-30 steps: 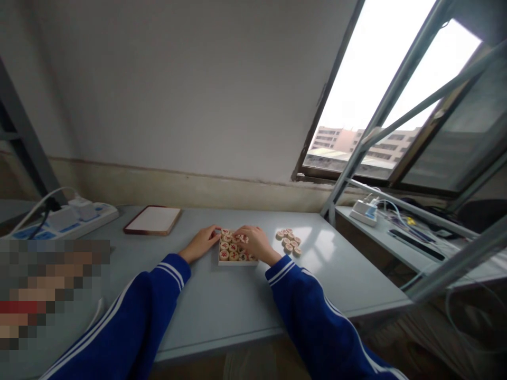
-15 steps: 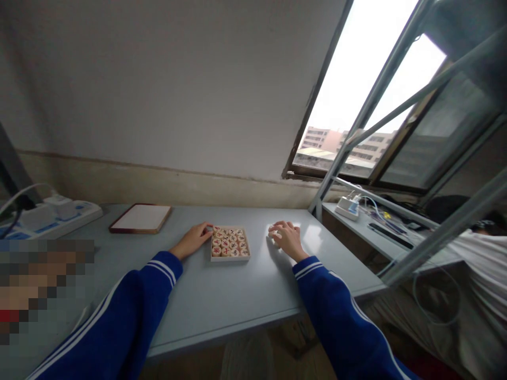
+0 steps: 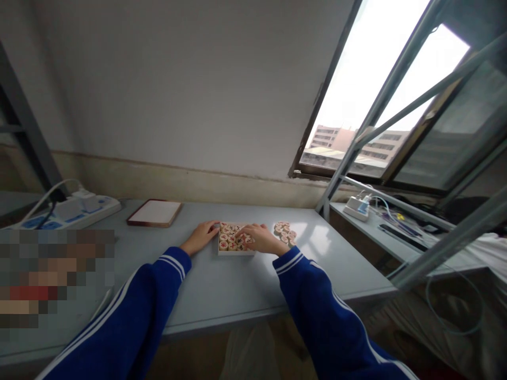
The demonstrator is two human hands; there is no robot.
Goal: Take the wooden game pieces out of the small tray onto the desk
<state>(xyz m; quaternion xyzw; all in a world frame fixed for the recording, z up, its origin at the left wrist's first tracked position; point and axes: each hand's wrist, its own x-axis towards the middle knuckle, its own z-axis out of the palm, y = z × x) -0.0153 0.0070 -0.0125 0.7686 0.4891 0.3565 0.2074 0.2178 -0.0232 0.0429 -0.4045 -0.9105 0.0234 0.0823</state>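
A shallow pale box [image 3: 236, 253] on the desk holds round wooden Chinese chess pieces [image 3: 229, 246], marked with red and dark characters and set in rows. Against the box's left side, my left hand [image 3: 202, 236] curls its fingers at the rim and steadies it. My right hand [image 3: 259, 237] reaches over the box's right part, fingers bent down and closed around a Chinese chess piece mostly hidden beneath them. Just beyond my right wrist lies a loose group of several more pieces [image 3: 283, 230], partly covered by the hand and sleeve.
A flat brown-rimmed lid or tray [image 3: 155, 212] lies at the back left. Farther left sits a white power strip [image 3: 105, 205] with plugs and cables. A metal bed frame post [image 3: 335, 184] rises at the desk's right end, beside another desk [image 3: 368, 224] with cables.
My right hand has moved left from the loose pieces to the box, uncovering part of that group. My left hand stays at the box's left side. The view has shifted slightly.
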